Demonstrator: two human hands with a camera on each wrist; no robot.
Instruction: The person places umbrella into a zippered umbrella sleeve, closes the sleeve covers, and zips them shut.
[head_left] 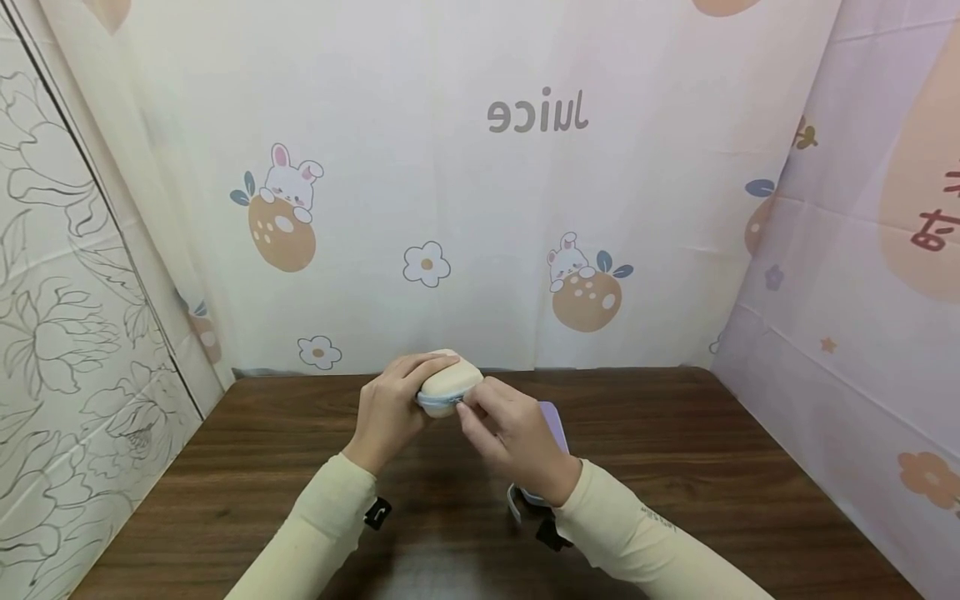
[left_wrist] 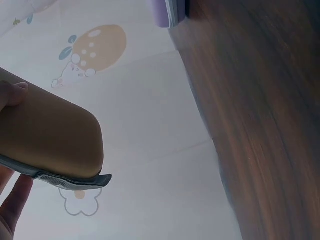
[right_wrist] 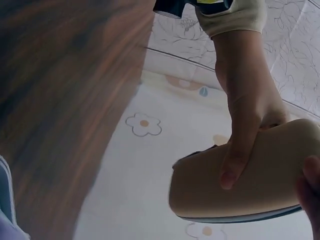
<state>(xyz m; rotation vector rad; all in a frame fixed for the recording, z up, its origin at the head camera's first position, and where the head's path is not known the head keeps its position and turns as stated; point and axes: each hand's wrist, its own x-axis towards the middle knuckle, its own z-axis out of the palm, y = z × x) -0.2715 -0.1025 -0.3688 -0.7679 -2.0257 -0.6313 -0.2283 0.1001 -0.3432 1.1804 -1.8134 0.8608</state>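
A small cream zip case [head_left: 448,383] with a rounded shell and a light blue zipper band is held up over the far part of the table. My left hand [head_left: 393,408] grips it from the left, fingers over the top. At its right front corner my right hand [head_left: 517,429] pinches the zipper [head_left: 454,401], the pull hidden by the fingertips. In the left wrist view the case [left_wrist: 55,132] shows a dark zipper seam. In the right wrist view the left thumb [right_wrist: 234,167] presses on the shell of the case [right_wrist: 205,185].
Behind my right forearm a lilac case [head_left: 553,421] with a pale edge and a loop strap [head_left: 513,502] sits on the brown wooden table [head_left: 675,467], partly covered. A printed cloth [head_left: 465,192] hangs along the table's back edge, with more at both sides.
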